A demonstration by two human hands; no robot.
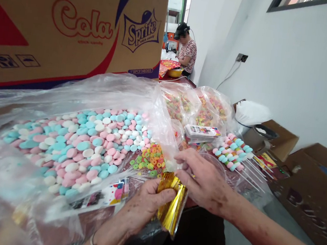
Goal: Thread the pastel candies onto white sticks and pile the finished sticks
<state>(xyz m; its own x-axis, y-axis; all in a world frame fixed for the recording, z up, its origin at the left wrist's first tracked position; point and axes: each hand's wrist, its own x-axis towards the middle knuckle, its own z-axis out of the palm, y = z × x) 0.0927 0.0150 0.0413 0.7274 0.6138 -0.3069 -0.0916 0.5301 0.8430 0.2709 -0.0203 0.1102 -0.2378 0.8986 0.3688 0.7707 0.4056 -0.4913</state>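
Note:
My left hand (145,199) grips a bundle of shiny gold foil twist ties (173,208), thumb across its front. Over the bundle's top end, my right hand (204,178) has its fingers curled and drawn together. What sits between those fingertips, if anything, is too small to make out. Just beyond the hands lie small ring-shaped candies (152,158) in green, yellow and orange. To their left spreads a heap of pink, blue and white marshmallow-like candies (84,141) on clear plastic. Finished-looking candy skewers (232,152) with white sticks rest to the right.
A large cardboard box (83,23) stands at the back left. Bags of ring candies (209,108) and a stack of printed cards (202,131) lie behind my hands. Open cartons (315,187) and a grey mug (258,137) are at right. Another person (187,54) sits farther back.

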